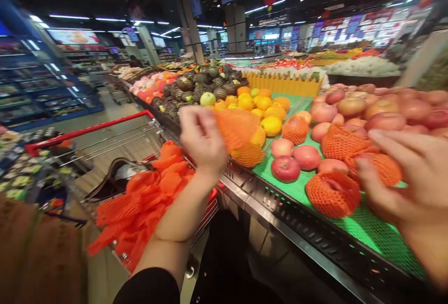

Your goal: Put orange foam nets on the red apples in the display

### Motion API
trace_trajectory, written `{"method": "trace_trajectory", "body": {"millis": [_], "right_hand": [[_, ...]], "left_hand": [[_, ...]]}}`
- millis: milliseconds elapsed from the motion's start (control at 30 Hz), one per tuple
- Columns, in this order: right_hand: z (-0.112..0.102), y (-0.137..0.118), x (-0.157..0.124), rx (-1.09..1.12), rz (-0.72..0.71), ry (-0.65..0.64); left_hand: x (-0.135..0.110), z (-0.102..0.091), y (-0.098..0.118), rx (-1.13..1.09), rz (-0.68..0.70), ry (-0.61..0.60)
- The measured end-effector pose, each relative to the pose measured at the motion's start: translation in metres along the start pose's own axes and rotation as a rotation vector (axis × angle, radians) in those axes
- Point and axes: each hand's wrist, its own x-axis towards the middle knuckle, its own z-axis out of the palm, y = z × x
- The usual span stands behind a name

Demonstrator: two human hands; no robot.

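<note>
The table slants down to the right behind a raised black edge, with the cart close on its left. Bare green mat lies just inside that edge; loose nets heap in the cart. The right hand hovers, fingers spread, beside a netted apple; the left hand, palm inward, pinches an orange net near the edge.

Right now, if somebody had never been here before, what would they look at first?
Probably the heap of bright orange nets in the shopping cart, at the left. Next, the blurred orange net pinched in the left hand, near the middle. Then the reddish fruit piled at the right, beyond the right hand.
</note>
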Motion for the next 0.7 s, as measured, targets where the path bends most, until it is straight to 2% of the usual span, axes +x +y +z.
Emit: {"method": "trace_trajectory", "body": {"millis": [33, 67, 100, 133, 200, 267, 367, 467, 600, 667, 700], "right_hand": [[0.000, -0.006, 0.002, -0.059, -0.173, 0.044], [0.003, -0.011, 0.004, -0.114, -0.328, 0.060], [0.006, -0.014, 0.005, -0.158, -0.414, 0.043], [0.009, -0.015, 0.006, -0.188, -0.400, -0.002], [0.014, -0.009, 0.004, -0.216, -0.168, -0.117], [0.014, 0.006, 0.000, -0.208, 0.126, -0.227], [0.009, 0.031, -0.005, -0.134, 0.355, -0.467], [0.006, 0.045, -0.004, 0.084, 0.534, -0.625], [0.004, 0.045, 0.000, 0.581, 0.896, -0.642], [0.004, 0.044, 0.002, 0.703, 1.073, -0.620], [0.004, 0.044, 0.003, 0.690, 1.120, -0.589]], "left_hand": [[-0.003, 0.025, 0.028, -0.110, 0.090, -0.093], [-0.007, 0.049, 0.056, -0.214, 0.191, -0.244], [-0.012, 0.072, 0.081, -0.289, 0.286, -0.420], [-0.018, 0.094, 0.104, -0.330, 0.354, -0.580], [-0.030, 0.131, 0.137, -0.391, 0.334, -0.793], [-0.043, 0.154, 0.152, -0.513, 0.211, -0.855], [-0.063, 0.166, 0.147, -0.706, 0.090, -0.786], [-0.079, 0.162, 0.130, -0.791, 0.185, -0.737], [-0.086, 0.153, 0.123, -0.869, 0.376, -0.713], [-0.088, 0.146, 0.129, -0.944, 0.457, -0.768], [-0.089, 0.142, 0.133, -0.980, 0.482, -0.830]]}}
